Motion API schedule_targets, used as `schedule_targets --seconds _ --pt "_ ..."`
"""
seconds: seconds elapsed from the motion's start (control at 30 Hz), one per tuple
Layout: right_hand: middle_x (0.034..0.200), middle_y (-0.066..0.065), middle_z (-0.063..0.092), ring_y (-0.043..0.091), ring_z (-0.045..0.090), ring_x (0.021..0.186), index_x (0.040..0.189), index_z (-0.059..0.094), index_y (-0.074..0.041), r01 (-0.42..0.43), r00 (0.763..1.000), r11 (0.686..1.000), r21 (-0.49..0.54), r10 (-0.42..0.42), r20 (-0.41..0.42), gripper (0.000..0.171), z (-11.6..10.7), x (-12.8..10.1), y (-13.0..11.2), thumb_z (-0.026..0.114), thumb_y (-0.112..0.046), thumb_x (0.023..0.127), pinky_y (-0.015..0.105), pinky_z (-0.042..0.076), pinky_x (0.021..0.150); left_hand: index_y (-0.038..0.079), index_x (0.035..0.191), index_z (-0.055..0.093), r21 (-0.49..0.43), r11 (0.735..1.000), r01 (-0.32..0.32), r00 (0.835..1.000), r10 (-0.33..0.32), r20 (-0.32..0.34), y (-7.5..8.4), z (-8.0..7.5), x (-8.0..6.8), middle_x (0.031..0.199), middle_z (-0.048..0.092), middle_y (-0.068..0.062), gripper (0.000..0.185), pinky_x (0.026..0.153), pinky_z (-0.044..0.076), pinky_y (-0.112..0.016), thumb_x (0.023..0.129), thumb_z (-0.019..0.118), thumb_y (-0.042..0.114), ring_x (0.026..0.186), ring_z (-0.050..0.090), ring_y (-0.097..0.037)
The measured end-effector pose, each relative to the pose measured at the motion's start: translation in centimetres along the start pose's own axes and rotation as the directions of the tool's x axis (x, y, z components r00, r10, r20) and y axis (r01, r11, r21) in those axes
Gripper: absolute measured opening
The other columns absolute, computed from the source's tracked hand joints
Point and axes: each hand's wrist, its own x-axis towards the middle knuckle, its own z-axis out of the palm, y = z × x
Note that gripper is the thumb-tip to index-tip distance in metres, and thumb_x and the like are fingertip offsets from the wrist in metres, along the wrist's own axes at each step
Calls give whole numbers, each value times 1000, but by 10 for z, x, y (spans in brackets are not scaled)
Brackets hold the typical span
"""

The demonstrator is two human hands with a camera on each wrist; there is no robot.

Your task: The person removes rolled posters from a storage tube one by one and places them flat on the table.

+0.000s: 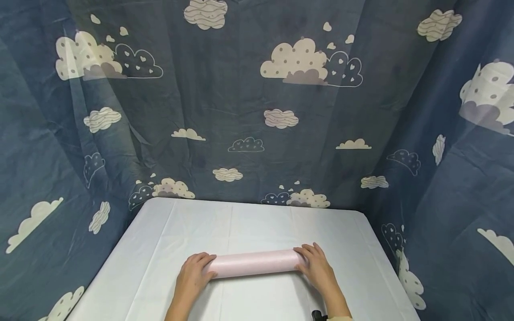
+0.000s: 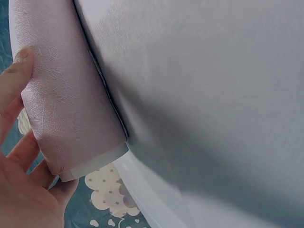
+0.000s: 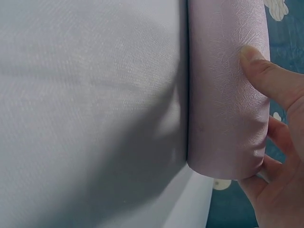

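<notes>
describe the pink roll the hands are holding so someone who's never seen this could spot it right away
Start from the white-covered table set in front of the blue cloud-print curtain. Near the table's front edge lies a pale pink roll on its side, running left to right. The left hand grips one end and the right hand the other; it is the only pink, cylindrical thing on the white cloth.

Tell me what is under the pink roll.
The pink textured roll lies on the white tablecloth. The left hand and right hand each hold one end. The cloth directly beneath the roll is covered, so nothing else there can be seen.
</notes>
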Motion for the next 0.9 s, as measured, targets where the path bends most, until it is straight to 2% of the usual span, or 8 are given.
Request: schedule_targets --seconds 0.43,0.67,0.9 --pt "154 15 59 51 38 153 137 70 -20 28 1000 1000 -3 -28 -7 50 0 8 1 85 -23 89 77 49 102 16 120 80 14 999 37 999 -37 12 8 -3 0 121 77 -6 49 106 55 -56 75 94 26 119 69 -34" --pt "159 14 55 49 33 157 140 68 -22 1 999 1000 -22 0 39 51 -2 17 1 83 -24 92 78 46 107 17 120 80 22 998 55 998 -55 10 12 -2 2 120 78 -5 49 104 55 -56 75 95 26 119 69 -34" --pt "158 16 56 51 34 156 139 69 -19 12 999 999 -30 -11 45 50 -1 25 -1 84 -21 91 76 44 110 18 120 79 28 995 91 995 -92 25 15 -3 -1 122 78 -6 49 103 54 -58 74 95 28 120 69 -34"
